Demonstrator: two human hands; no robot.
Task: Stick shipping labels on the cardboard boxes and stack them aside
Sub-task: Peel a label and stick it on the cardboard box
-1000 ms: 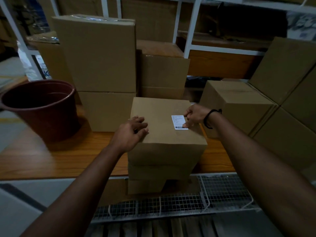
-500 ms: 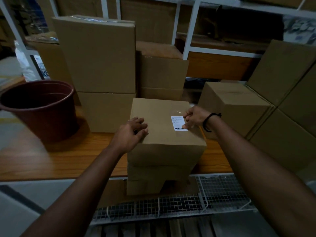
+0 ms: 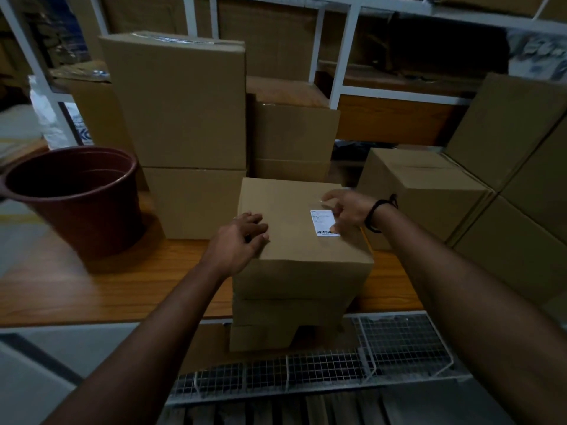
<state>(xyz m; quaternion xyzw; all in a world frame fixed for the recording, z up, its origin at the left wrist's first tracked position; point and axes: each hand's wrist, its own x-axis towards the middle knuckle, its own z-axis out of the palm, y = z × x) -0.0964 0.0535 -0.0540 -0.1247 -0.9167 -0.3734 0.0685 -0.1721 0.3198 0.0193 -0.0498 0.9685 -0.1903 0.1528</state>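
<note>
Both my hands were on the top box, the right one at the label.
My left hand (image 3: 242, 237) lay relaxed on the box's (image 3: 288, 250) left near edge, gripping nothing. My right hand (image 3: 348, 210), fingers loosely spread, pressed the right edge of the white label (image 3: 322, 220) on the box top. The box topped a short stack at the table's (image 3: 92, 286) near edge, with a brown bucket (image 3: 76, 207) to the left.

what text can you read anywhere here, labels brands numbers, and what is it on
White shipping label on the top brown cardboard box: printed lines and a barcode, too small to read.
White packaging far left: blue letters, perhaps "KO", cut off and blurred.
Nothing else legible.
</note>
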